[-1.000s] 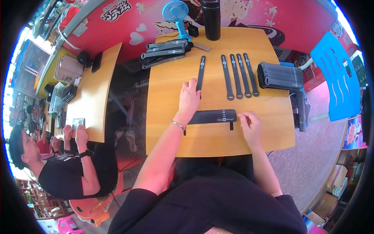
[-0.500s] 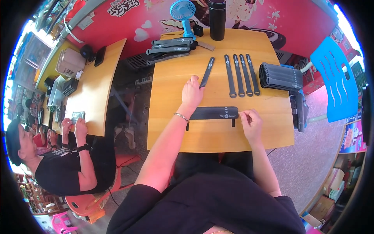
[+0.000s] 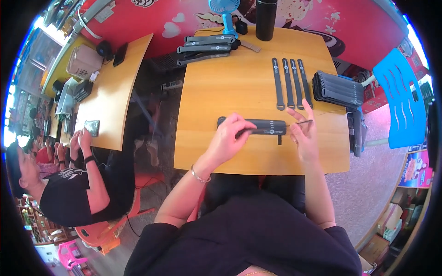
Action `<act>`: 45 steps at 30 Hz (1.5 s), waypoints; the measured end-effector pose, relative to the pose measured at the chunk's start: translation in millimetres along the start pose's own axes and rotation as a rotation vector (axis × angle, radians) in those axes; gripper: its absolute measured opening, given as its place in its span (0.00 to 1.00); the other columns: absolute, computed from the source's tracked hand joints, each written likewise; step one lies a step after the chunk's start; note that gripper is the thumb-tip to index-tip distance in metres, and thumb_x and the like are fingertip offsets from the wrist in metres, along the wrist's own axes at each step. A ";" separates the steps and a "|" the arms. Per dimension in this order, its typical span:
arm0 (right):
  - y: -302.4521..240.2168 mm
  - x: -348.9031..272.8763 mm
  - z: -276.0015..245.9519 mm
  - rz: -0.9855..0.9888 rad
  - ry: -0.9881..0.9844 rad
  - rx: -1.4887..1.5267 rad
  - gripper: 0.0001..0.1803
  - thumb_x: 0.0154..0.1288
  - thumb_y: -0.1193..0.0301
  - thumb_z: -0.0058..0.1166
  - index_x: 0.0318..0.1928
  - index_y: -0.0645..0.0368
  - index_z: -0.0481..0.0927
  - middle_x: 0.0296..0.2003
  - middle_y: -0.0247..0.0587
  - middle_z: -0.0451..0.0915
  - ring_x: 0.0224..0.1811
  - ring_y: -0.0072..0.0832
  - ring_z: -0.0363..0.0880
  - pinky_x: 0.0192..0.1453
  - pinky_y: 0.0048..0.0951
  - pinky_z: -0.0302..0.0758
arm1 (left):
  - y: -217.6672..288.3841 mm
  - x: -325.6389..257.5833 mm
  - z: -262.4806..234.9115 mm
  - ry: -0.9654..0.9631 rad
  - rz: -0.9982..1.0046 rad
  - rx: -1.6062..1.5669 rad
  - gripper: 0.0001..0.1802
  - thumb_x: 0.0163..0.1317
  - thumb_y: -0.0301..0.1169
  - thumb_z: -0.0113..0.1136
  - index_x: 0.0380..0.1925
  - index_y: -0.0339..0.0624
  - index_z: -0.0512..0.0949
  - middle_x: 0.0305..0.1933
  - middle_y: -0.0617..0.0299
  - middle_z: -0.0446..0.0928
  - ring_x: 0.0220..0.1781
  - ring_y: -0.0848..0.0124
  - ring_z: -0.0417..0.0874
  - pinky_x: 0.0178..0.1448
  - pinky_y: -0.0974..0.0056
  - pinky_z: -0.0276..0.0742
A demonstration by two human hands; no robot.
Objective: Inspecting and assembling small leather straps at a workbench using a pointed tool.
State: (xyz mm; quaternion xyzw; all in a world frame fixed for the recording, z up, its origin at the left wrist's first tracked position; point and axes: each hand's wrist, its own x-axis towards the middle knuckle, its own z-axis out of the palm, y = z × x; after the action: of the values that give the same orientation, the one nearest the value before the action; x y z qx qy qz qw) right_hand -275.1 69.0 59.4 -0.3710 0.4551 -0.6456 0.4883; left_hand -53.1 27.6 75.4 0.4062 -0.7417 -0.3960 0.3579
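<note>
Left hand [image 3: 225,141] right over the flat black bundle [image 3: 271,124] lying on the counter [image 3: 207,101], thumb and forefinger pinching a dark strap [image 3: 242,133]! Right hand [image 3: 306,139] just off the bundle's right end, fingers partly spread, a thin dark strip [image 3: 304,122] among them; pinched or not, I can't tell! Beyond, 4 loose straps [image 3: 288,85] lie side by side.

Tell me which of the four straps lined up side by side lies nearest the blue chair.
The rightmost strap in that row: the dark stack is its neighbour on the right, while the other three straps all lie to its left.
</note>
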 end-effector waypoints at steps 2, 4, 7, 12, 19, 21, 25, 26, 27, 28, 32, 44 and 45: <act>-2.2 -3.3 -5.5 0.113 -0.027 0.063 0.22 0.64 0.78 0.54 0.58 0.59 0.69 0.35 0.34 0.78 0.24 0.10 0.66 0.24 0.10 0.60 | 1.6 -15.3 -4.8 -0.112 0.007 0.037 0.07 0.57 0.20 0.60 0.36 0.35 0.79 0.32 0.58 0.71 0.31 0.71 0.77 0.31 0.69 0.72; 3.0 -11.1 -16.0 0.153 -0.060 -0.026 0.17 0.63 0.78 0.54 0.53 0.60 0.73 0.31 0.31 0.77 0.24 0.10 0.66 0.24 0.10 0.60 | -4.4 -30.7 -7.3 -0.102 -0.101 -0.114 0.06 0.57 0.20 0.59 0.36 0.34 0.79 0.33 0.59 0.71 0.30 0.72 0.78 0.32 0.71 0.73; 9.5 -22.3 -23.1 0.216 -0.094 -0.220 0.08 0.64 0.77 0.53 0.44 0.60 0.77 0.26 0.28 0.75 0.25 0.11 0.68 0.26 0.12 0.63 | -21.9 -50.5 -12.1 -0.087 -0.279 -0.290 0.06 0.60 0.19 0.56 0.38 0.32 0.78 0.34 0.61 0.72 0.32 0.75 0.80 0.37 0.73 0.77; 22.5 -31.5 -23.1 0.288 -0.067 -0.349 0.04 0.64 0.77 0.53 0.39 0.61 0.78 0.27 0.28 0.75 0.27 0.13 0.71 0.30 0.14 0.68 | -43.5 -62.1 -17.2 -0.005 -0.322 -0.417 0.07 0.63 0.18 0.52 0.40 0.31 0.77 0.36 0.61 0.73 0.37 0.73 0.82 0.41 0.73 0.79; 34.6 -22.7 -29.8 0.217 -0.019 -0.404 0.06 0.64 0.77 0.53 0.42 0.60 0.79 0.29 0.28 0.76 0.27 0.12 0.73 0.31 0.15 0.70 | -55.2 -49.6 -21.8 0.059 -0.545 -0.409 0.08 0.62 0.20 0.55 0.42 0.32 0.76 0.33 0.63 0.76 0.32 0.76 0.82 0.38 0.73 0.78; 35.2 -18.7 -27.4 0.216 -0.016 -0.411 0.06 0.65 0.78 0.53 0.42 0.60 0.79 0.29 0.28 0.76 0.27 0.13 0.73 0.31 0.15 0.70 | -64.5 -48.7 -21.4 0.151 -0.495 -0.453 0.08 0.62 0.21 0.57 0.41 0.32 0.75 0.28 0.65 0.77 0.30 0.77 0.82 0.36 0.74 0.77; 37.4 -14.4 -25.5 0.154 -0.016 -0.441 0.07 0.64 0.79 0.53 0.42 0.61 0.79 0.29 0.27 0.75 0.27 0.12 0.72 0.32 0.14 0.69 | -69.2 -44.2 -22.1 0.175 -0.492 -0.439 0.06 0.62 0.21 0.57 0.39 0.33 0.76 0.26 0.66 0.77 0.30 0.79 0.80 0.35 0.75 0.76; 37.5 -14.4 -25.3 0.154 -0.023 -0.464 0.07 0.65 0.79 0.52 0.43 0.61 0.78 0.29 0.27 0.74 0.28 0.12 0.70 0.32 0.14 0.68 | -71.8 -43.7 -21.4 0.194 -0.471 -0.407 0.06 0.61 0.21 0.57 0.38 0.34 0.77 0.26 0.66 0.77 0.29 0.80 0.79 0.35 0.75 0.76; 38.9 -13.4 -25.1 0.152 -0.029 -0.464 0.07 0.65 0.79 0.52 0.43 0.61 0.78 0.29 0.27 0.74 0.28 0.12 0.70 0.32 0.14 0.68 | -74.1 -43.2 -21.6 0.214 -0.451 -0.374 0.05 0.61 0.21 0.57 0.38 0.34 0.77 0.27 0.66 0.77 0.29 0.81 0.78 0.34 0.76 0.75; 41.1 -12.5 -26.0 0.119 -0.030 -0.481 0.06 0.64 0.80 0.53 0.41 0.61 0.77 0.29 0.26 0.74 0.28 0.11 0.69 0.32 0.13 0.67 | -75.2 -42.3 -22.1 0.219 -0.449 -0.374 0.05 0.61 0.21 0.57 0.38 0.34 0.77 0.27 0.66 0.77 0.29 0.81 0.78 0.34 0.76 0.75; 40.8 -9.9 -21.8 0.072 -0.037 -0.584 0.06 0.61 0.82 0.55 0.38 0.61 0.75 0.28 0.24 0.71 0.28 0.10 0.66 0.32 0.13 0.64 | -86.6 -42.4 -20.0 0.269 -0.429 -0.298 0.04 0.59 0.20 0.59 0.34 0.34 0.77 0.27 0.67 0.77 0.28 0.83 0.76 0.33 0.76 0.74; 45.8 -10.0 -18.2 0.069 0.009 -0.582 0.04 0.63 0.80 0.55 0.37 0.61 0.75 0.27 0.24 0.72 0.28 0.10 0.67 0.33 0.12 0.65 | -84.2 -40.2 -13.8 0.349 -0.437 -0.136 0.03 0.57 0.21 0.61 0.30 0.34 0.76 0.24 0.68 0.75 0.25 0.83 0.73 0.30 0.77 0.71; 46.4 -9.9 -18.3 0.074 0.009 -0.583 0.04 0.63 0.80 0.55 0.37 0.61 0.75 0.27 0.24 0.72 0.28 0.10 0.67 0.33 0.12 0.65 | -84.3 -40.2 -12.9 0.365 -0.434 -0.135 0.03 0.57 0.21 0.61 0.30 0.34 0.76 0.24 0.68 0.75 0.24 0.83 0.73 0.30 0.77 0.71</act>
State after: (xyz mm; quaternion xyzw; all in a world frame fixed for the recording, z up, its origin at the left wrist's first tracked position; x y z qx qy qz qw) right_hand -275.9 77.6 9.3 -0.4758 0.6367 -0.4712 0.3822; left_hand 1.4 29.4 -1.5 0.5950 -0.5329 -0.4321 0.4187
